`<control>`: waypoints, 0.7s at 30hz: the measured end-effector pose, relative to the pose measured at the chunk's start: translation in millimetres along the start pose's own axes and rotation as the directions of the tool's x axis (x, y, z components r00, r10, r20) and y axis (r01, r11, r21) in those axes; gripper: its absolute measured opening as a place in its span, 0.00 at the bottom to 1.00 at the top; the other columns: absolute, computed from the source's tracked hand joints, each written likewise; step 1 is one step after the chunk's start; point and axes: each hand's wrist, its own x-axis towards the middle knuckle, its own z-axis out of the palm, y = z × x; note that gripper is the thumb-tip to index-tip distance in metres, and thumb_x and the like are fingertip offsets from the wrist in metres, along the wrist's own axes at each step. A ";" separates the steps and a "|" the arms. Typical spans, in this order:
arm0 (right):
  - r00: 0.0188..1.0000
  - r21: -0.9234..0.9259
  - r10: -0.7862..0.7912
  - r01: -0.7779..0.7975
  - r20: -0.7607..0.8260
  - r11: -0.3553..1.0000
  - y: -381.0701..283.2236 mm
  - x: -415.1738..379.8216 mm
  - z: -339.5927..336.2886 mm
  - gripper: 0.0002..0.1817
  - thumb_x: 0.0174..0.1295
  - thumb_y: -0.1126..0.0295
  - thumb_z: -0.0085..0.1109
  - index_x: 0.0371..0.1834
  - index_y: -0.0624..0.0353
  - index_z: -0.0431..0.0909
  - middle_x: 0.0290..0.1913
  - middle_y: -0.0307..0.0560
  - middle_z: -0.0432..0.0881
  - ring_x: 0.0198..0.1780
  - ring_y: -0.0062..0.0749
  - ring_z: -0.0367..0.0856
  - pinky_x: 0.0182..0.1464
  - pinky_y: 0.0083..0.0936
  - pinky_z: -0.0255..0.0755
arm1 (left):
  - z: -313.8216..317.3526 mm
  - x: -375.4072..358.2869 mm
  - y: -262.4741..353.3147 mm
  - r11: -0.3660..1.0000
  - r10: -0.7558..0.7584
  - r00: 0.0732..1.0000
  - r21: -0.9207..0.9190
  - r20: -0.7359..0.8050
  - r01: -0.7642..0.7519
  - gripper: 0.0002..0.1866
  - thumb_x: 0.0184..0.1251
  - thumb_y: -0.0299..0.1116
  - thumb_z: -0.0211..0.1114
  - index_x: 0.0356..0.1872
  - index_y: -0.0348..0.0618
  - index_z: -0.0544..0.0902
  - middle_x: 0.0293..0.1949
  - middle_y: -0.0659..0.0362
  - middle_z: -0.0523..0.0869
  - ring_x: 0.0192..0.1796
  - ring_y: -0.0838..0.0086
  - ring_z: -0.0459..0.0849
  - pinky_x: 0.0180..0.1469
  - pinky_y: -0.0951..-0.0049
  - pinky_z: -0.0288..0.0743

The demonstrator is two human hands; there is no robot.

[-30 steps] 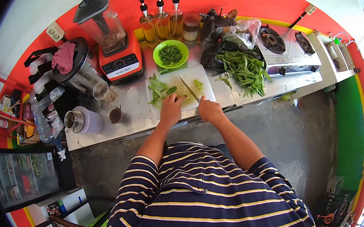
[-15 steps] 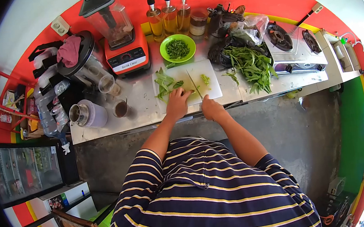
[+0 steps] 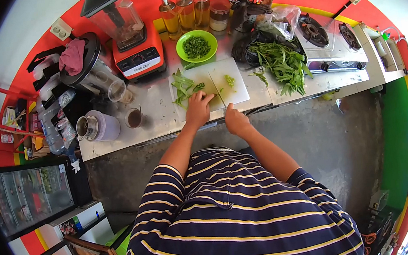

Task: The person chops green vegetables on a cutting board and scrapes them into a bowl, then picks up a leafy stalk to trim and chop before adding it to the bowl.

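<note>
On the steel counter lies a white cutting board (image 3: 230, 68). My right hand (image 3: 236, 119) is wrapped round the handle of a knife (image 3: 217, 89), whose blade points away from me across the board. Left of the blade, my left hand (image 3: 198, 110) presses down with bent fingers on leafy greens (image 3: 185, 85); what sits under the fingertips is mostly hidden. Small pale-green chopped pieces (image 3: 229, 80) lie to the right of the blade. Just behind the board stands a lime-green bowl (image 3: 214, 52) of chopped greens.
A red blender (image 3: 139, 59), oil pump bottles (image 3: 186, 13) and a jar (image 3: 219, 16) line the back. Right are a heap of leafy greens (image 3: 285, 68), a black plastic bag (image 3: 246, 52) and a gas stove (image 3: 333, 49). A dark-filled cup (image 3: 134, 118) and a flask (image 3: 98, 127) stand left.
The view has shifted slightly. Both hands stay at the board, with the knife in my right hand and my left hand on the greens; the knife has moved only a little.
</note>
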 end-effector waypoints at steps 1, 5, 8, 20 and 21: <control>1.000 0.010 0.006 -0.005 -0.030 1.000 1.1 -1.2 4.4 0.20 0.65 0.77 0.55 0.58 0.71 0.64 0.49 0.72 0.86 0.54 0.63 0.86 0.55 0.50 0.81 | 0.7 -0.2 0.0 1.000 -0.002 1.000 -0.011 -0.024 0.002 0.20 0.61 0.23 0.60 0.55 0.47 0.85 0.46 0.52 0.77 0.53 0.54 0.75 0.56 0.55 0.70; 0.998 0.031 -0.024 0.026 -0.050 0.999 7.1 15.2 -5.5 0.19 0.65 0.76 0.56 0.57 0.71 0.65 0.49 0.71 0.86 0.53 0.63 0.87 0.55 0.50 0.81 | 2.0 -1.7 -0.2 0.999 -0.039 0.999 -0.039 -0.013 0.038 0.19 0.62 0.23 0.60 0.54 0.48 0.86 0.47 0.54 0.77 0.54 0.56 0.76 0.58 0.56 0.70; 0.997 -0.044 -0.080 0.081 0.010 0.996 9.1 17.4 -16.4 0.18 0.66 0.75 0.55 0.56 0.70 0.65 0.49 0.71 0.86 0.51 0.63 0.87 0.54 0.50 0.81 | 3.0 -0.1 -0.1 0.997 -0.055 0.998 -0.049 -0.030 0.054 0.20 0.62 0.23 0.60 0.55 0.48 0.86 0.46 0.55 0.78 0.52 0.57 0.76 0.58 0.57 0.71; 0.998 -0.043 -0.056 0.055 -0.018 0.998 2.8 18.8 -21.7 0.17 0.67 0.74 0.53 0.56 0.69 0.66 0.50 0.70 0.86 0.52 0.62 0.88 0.55 0.49 0.82 | 0.1 0.5 1.4 0.998 -0.042 0.999 -0.052 -0.033 0.041 0.17 0.63 0.22 0.60 0.52 0.47 0.86 0.44 0.55 0.78 0.52 0.58 0.76 0.57 0.58 0.70; 0.998 -0.060 -0.061 0.060 0.001 0.996 2.9 17.5 -23.1 0.17 0.67 0.74 0.53 0.56 0.69 0.66 0.49 0.70 0.86 0.52 0.62 0.88 0.54 0.49 0.82 | -0.7 0.8 1.6 0.998 -0.045 0.999 -0.052 -0.022 0.044 0.17 0.63 0.23 0.60 0.52 0.47 0.86 0.44 0.55 0.78 0.52 0.58 0.76 0.57 0.58 0.70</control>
